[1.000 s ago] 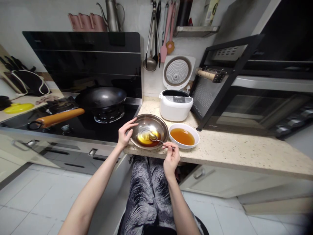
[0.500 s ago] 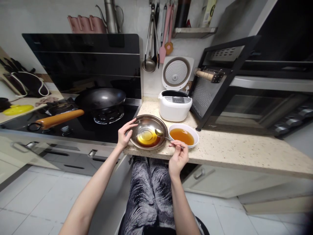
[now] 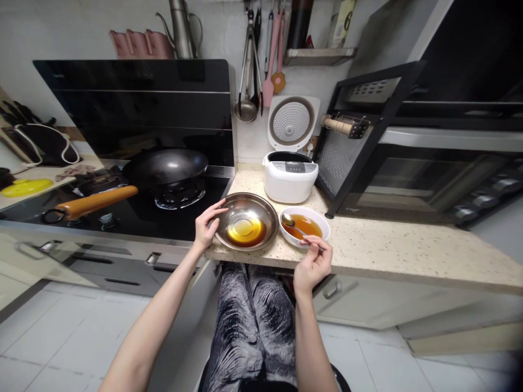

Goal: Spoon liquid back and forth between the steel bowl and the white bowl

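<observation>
My left hand (image 3: 205,227) grips the left rim of a steel bowl (image 3: 265,213) at the counter's front edge, fingers over the rim. A pool of amber liquid (image 3: 245,233) lies in its bottom. Close on its right stands a white oval bowl (image 3: 327,225) with orange-brown liquid (image 3: 309,224). Pinched in my right hand (image 3: 314,267) is a metal spoon (image 3: 288,220). Its bowl end hangs over the left part of the white bowl; whether it touches the liquid I cannot tell.
Behind the bowls a white rice cooker (image 3: 291,184) stands with its lid up. On the left, a black wok (image 3: 167,166) with an orange wooden handle (image 3: 96,201) sits on the stove. A black rack (image 3: 347,158) and an oven (image 3: 425,174) stand at right.
My right hand has moved right, carrying the spoon from over the steel bowl to over the white bowl. My left hand stays on the steel bowl's rim.
</observation>
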The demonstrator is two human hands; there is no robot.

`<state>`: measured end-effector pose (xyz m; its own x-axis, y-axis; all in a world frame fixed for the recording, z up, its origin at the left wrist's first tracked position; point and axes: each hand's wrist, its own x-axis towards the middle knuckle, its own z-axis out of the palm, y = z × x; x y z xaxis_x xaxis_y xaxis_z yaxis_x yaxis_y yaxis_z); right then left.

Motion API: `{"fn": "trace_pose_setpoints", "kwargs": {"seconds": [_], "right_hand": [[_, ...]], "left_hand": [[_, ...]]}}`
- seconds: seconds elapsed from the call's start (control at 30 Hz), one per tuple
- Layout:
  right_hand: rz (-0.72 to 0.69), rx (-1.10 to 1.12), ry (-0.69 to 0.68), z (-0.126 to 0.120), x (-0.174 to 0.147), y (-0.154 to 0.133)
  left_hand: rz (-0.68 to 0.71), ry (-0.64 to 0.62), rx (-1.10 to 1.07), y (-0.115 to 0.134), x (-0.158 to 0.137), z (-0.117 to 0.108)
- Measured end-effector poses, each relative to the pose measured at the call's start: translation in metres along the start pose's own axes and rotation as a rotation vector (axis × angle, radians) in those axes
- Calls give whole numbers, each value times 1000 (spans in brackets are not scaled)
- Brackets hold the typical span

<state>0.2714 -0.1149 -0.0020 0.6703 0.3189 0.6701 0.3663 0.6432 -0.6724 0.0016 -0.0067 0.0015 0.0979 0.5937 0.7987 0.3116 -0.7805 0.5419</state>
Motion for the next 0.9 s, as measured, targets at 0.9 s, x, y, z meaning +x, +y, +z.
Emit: {"fn": "trace_pose_setpoints", "kwargs": {"seconds": [0.9], "right_hand": [[-491, -137, -212, -10, 1, 10]], "left_hand": [[9, 1, -5, 0, 0, 0]]}}
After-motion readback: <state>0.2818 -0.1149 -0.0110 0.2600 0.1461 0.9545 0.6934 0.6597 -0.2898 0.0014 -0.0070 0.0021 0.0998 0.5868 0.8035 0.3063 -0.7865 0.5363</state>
